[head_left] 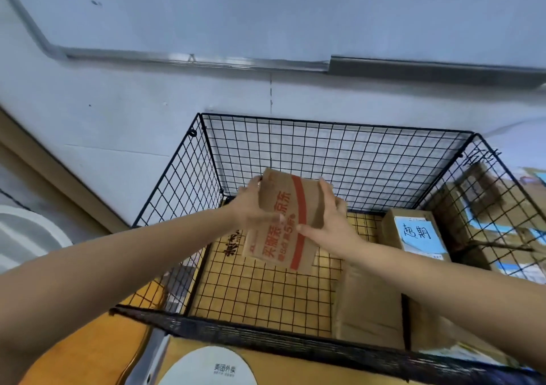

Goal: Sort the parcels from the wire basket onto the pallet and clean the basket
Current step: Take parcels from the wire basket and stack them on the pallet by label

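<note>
While the parcel [283, 222] hangs tilted in the air over the wire basket [339, 160], inside its walls and clear of the mesh floor, the main risk is a slip. It is held only by its two side edges, so a loose squeeze or a snag on the near rim on the way out could drop it back in or onto the labelled box [413, 231]. Left grip [251, 204] is clamped on the parcel's left edge, thumb on the printed face, fingers behind. Right grip [331, 219] is clamped on the right edge, fingers over the top, thumb on the face. Both forearms reach forward over the near rim. A flat brown parcel [366, 305] lies low at the basket's right side, and more boxes [484, 207] sit outside the right wall. Pallet not in view, so the carry route cannot be judged.
</note>
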